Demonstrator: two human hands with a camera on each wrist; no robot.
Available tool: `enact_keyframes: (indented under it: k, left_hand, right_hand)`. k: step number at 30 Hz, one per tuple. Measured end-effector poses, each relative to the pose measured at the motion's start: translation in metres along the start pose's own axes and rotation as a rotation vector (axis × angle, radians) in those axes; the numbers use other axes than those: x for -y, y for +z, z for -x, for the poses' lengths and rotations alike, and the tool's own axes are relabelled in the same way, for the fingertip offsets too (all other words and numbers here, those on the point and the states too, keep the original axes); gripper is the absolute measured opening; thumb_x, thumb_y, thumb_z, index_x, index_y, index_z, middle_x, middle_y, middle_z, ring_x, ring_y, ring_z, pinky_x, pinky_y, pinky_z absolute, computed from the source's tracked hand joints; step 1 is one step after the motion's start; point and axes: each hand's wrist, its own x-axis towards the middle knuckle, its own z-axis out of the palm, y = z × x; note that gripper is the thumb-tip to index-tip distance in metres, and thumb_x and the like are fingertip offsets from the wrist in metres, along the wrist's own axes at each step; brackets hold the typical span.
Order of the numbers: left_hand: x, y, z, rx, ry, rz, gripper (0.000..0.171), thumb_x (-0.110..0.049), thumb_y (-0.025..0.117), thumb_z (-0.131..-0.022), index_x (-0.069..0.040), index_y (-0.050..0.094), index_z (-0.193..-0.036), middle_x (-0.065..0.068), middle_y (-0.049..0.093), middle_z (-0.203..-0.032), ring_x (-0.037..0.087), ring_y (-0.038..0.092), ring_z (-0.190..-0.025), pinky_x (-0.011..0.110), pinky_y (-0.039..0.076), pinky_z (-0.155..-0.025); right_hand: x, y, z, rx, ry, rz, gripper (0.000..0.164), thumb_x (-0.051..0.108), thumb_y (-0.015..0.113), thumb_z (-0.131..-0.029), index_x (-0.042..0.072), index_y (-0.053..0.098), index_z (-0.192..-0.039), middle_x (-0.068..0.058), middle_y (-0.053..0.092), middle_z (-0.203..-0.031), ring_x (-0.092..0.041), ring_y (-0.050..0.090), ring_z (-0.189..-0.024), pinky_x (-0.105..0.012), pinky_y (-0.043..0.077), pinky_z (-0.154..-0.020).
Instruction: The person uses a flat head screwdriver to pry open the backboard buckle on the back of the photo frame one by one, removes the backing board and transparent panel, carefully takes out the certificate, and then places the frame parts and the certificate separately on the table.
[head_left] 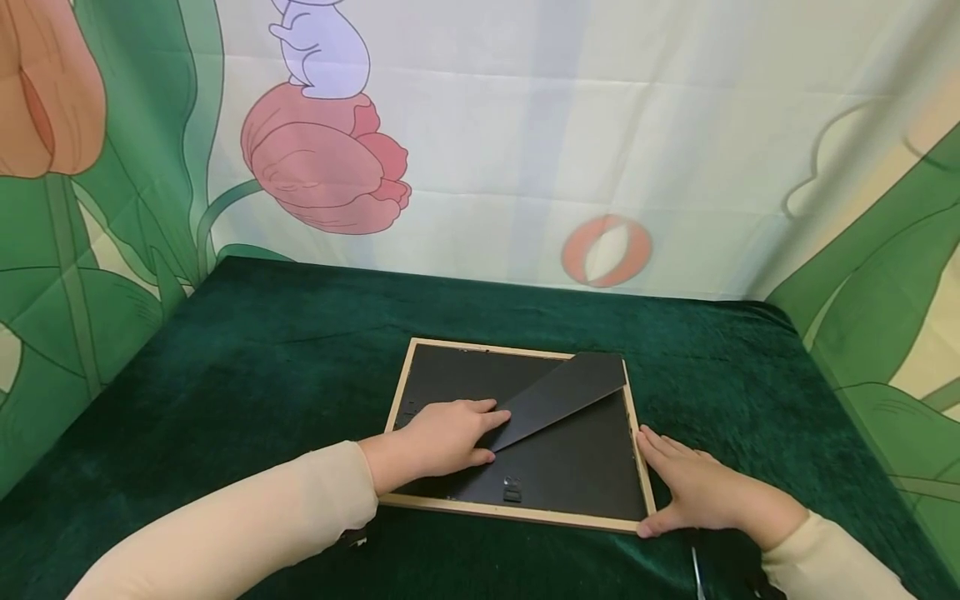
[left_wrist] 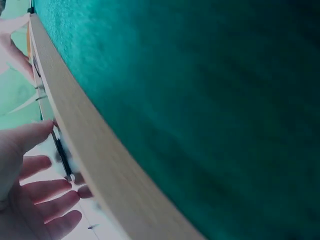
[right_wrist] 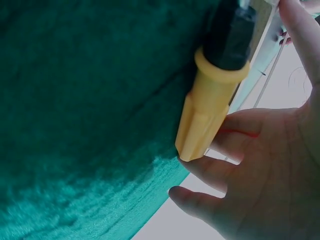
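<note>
Screwdriver (right_wrist: 207, 105), yellow-handled, lies on the green cloth (head_left: 300, 333) with no fingers curled round it; only its shaft shows at bottom right of the head view, just beside the right wrist, where it could get in the way. Under the left sleeve (head_left: 255, 517), a small dark thing (head_left: 356, 537) is too hidden to name. The right hand (head_left: 693, 482), thumb apart and fingers straight, rests against the right edge of the picture frame (head_left: 555, 517), which lies back-up at lower centre. The left hand (head_left: 442, 437) spreads its fingers over the narrow end of the black stand (head_left: 566, 396), touching without gripping, and covers where it joins. The back board (head_left: 577, 467), with its hook (head_left: 512, 489), seems already set inside the rim; the stand's wide end overlaps the upper right corner. What is left probably concerns the stand and edge fastenings, too small to judge. Farther off hangs a curtain (head_left: 487, 125) with a red flower at upper left.
</note>
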Motion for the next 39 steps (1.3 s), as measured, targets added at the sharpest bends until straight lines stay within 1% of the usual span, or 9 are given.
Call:
enact_keyframes:
  k: [3, 9, 19, 26, 33, 39]
  left_hand:
    - [-0.004, 0.000, -0.002, -0.020, 0.022, -0.007, 0.052, -0.034, 0.064, -0.088, -0.018, 0.051, -0.135, 0.008, 0.050, -0.136, 0.022, 0.053, -0.118, 0.036, 0.047, -0.090]
    - [-0.007, 0.001, -0.007, -0.060, 0.009, 0.020, 0.043, -0.027, 0.067, -0.086, -0.015, 0.060, -0.127, 0.009, 0.057, -0.128, 0.023, 0.058, -0.111, 0.036, 0.049, -0.088]
    - [-0.009, -0.002, -0.006, -0.072, -0.020, 0.035, 0.041, -0.027, 0.068, -0.085, -0.015, 0.063, -0.124, 0.009, 0.059, -0.125, 0.024, 0.059, -0.109, 0.036, 0.050, -0.086]
    - [-0.012, -0.002, -0.006, -0.110, -0.019, 0.046, 0.038, -0.025, 0.070, -0.083, -0.013, 0.066, -0.119, 0.009, 0.062, -0.120, 0.023, 0.060, -0.107, 0.036, 0.051, -0.085]
    - [-0.014, -0.002, -0.002, -0.138, -0.045, 0.092, 0.038, -0.025, 0.073, -0.081, -0.013, 0.067, -0.117, 0.009, 0.061, -0.121, 0.024, 0.059, -0.108, 0.037, 0.050, -0.085]
    - [-0.017, -0.003, -0.003, -0.149, -0.049, 0.074, 0.036, -0.022, 0.072, -0.082, -0.013, 0.068, -0.116, 0.008, 0.062, -0.120, 0.023, 0.061, -0.105, 0.036, 0.051, -0.083]
  right_hand:
    - [0.000, 0.000, 0.000, 0.000, 0.000, -0.005, 0.119, 0.062, 0.073, -0.065, -0.009, 0.019, -0.144, -0.029, 0.016, -0.149, -0.048, 0.020, -0.133, -0.068, 0.024, -0.095]
    - [-0.001, -0.001, -0.001, 0.007, 0.001, -0.001, 0.119, 0.062, 0.073, -0.065, -0.009, 0.019, -0.144, -0.029, 0.016, -0.149, -0.048, 0.020, -0.133, -0.066, 0.025, -0.096]
    - [0.000, -0.001, -0.001, 0.000, -0.012, -0.003, 0.119, 0.063, 0.072, -0.065, -0.010, 0.020, -0.143, -0.029, 0.017, -0.148, -0.047, 0.021, -0.133, -0.064, 0.026, -0.098]
    - [-0.001, -0.001, 0.000, -0.005, -0.010, 0.001, 0.119, 0.063, 0.072, -0.064, -0.010, 0.021, -0.143, -0.029, 0.017, -0.148, -0.047, 0.022, -0.132, -0.064, 0.026, -0.097]
    - [-0.001, 0.000, 0.000, -0.019, -0.030, 0.028, 0.120, 0.065, 0.072, -0.063, -0.011, 0.022, -0.142, -0.030, 0.019, -0.147, -0.048, 0.024, -0.131, -0.064, 0.028, -0.096]
    - [-0.003, -0.001, -0.001, -0.011, -0.037, 0.038, 0.121, 0.065, 0.071, -0.063, -0.012, 0.022, -0.142, -0.031, 0.019, -0.147, -0.049, 0.024, -0.131, -0.064, 0.028, -0.096]
